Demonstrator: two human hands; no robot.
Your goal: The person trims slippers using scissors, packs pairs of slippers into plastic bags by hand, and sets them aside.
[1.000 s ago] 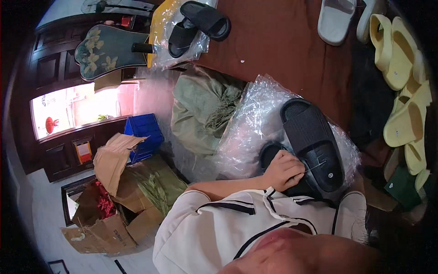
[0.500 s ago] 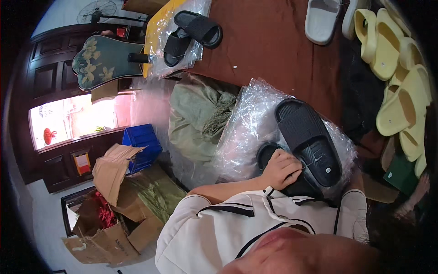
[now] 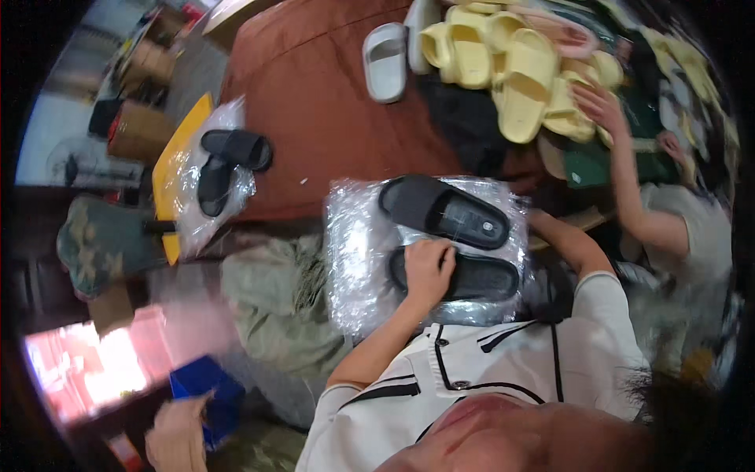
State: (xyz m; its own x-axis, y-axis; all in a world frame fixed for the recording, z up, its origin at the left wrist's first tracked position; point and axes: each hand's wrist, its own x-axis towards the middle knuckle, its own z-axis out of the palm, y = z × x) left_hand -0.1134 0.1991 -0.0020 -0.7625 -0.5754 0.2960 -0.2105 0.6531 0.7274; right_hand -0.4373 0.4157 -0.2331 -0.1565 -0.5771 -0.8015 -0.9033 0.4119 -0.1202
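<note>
Two black slide slippers lie side by side on a stack of clear plastic bags [image 3: 354,291] in front of my body. The farther slipper [image 3: 460,216] shows its ribbed strap and a small round white mark at one end of its footbed. My left hand [image 3: 429,271] is closed over the nearer slipper [image 3: 487,277], fingers curled and covering much of its strap. My right forearm [image 3: 578,248] reaches to the right edge of the bags. My right hand is mostly hidden there, its fingers out of sight.
Another black pair [image 3: 236,149] lies on plastic upon a yellow board [image 3: 163,181]. A brown-covered table [image 3: 314,110] bears a white slipper [image 3: 385,67] and piled yellow slippers [image 3: 527,82]. At right, a co-worker's hand [image 3: 599,106] touches that pile. A greenish sack [image 3: 267,291] sits at left.
My view has swung to the right, bringing the co-worker's arm and more yellow slippers into sight. The black slippers now lie more crosswise in view. My left hand stays on the nearer one.
</note>
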